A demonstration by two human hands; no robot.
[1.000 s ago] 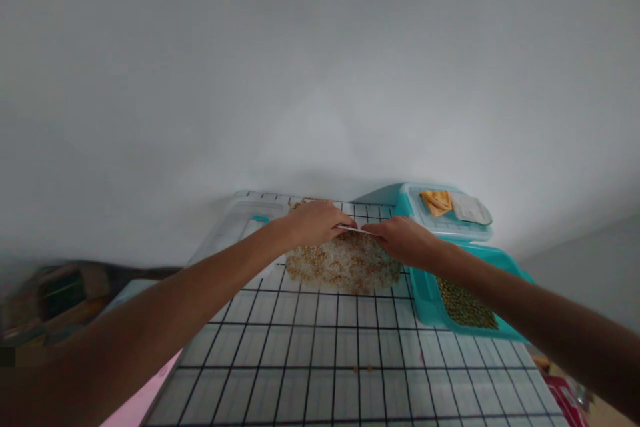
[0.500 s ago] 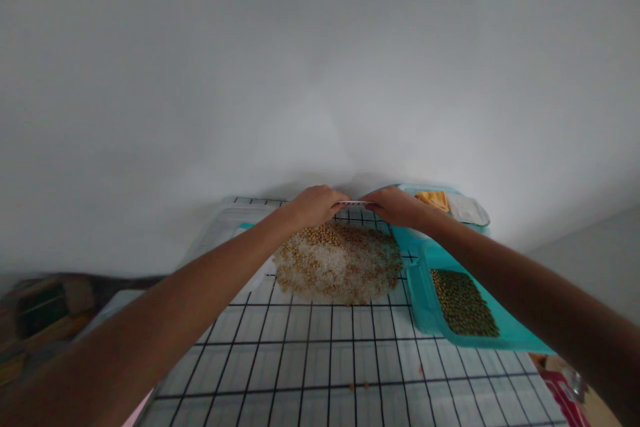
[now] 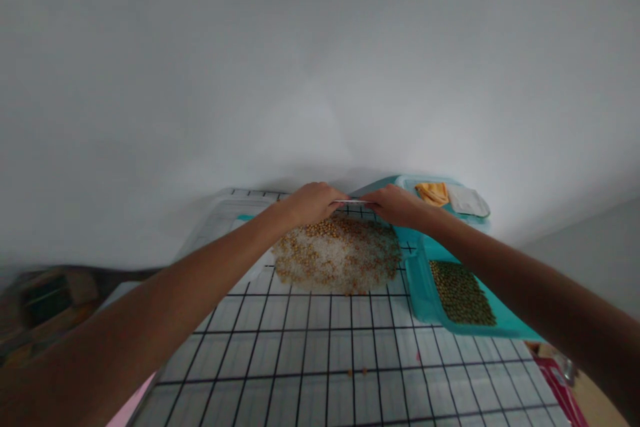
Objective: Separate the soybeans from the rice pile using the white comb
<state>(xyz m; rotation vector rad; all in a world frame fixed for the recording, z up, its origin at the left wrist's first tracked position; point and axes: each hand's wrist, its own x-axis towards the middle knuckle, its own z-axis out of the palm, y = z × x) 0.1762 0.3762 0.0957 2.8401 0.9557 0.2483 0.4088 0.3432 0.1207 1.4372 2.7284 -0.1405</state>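
My left hand and my right hand are both closed on a thin white flat piece, seen edge-on between them. What it is I cannot make out. It is held above the far side of a spread pile of mixed grains, whitish rice-like grains with yellow kernels and brownish bits. The pile lies on a white tabletop with a black grid. Beneath my right forearm, a turquoise container holds small green beans.
Behind it stands another turquoise container, with a yellow cloth and a white cloth on top. A clear plastic container is at the left, partly behind my left arm. A pale wall rises behind the table.
The view has tilted slightly, so the table and containers appear a little higher. Both hands keep their hold on the white piece, in nearly the same place.
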